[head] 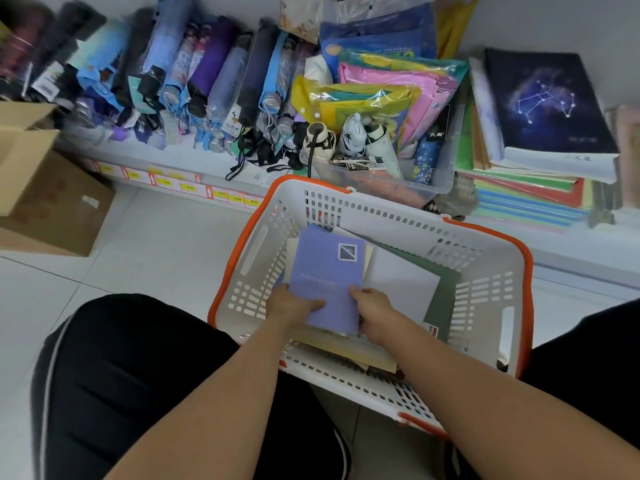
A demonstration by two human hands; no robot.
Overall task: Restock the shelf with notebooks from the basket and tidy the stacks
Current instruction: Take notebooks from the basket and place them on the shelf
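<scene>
A white basket with an orange rim point(398, 216) sits on the floor between my knees. Inside it, both hands hold a lilac notebook point(329, 271) by its near end: my left hand point(291, 306) grips the left corner with the thumb on the cover, and my right hand point(375, 311) grips the right corner. Under it lie more notebooks, among them a pale grey one point(401, 282), a dark green one point(445, 292) and cream ones point(349, 348). On the low shelf at the right stands a stack of notebooks topped by a dark constellation cover point(543, 102).
Folded umbrellas point(180, 81) fill the shelf's left part. A clear bin point(415, 181) of raincoat packs and small umbrellas stands just behind the basket. Cardboard boxes point(45, 188) sit on the tiled floor at the left. Coloured folders point(526, 199) lie under the notebook stack.
</scene>
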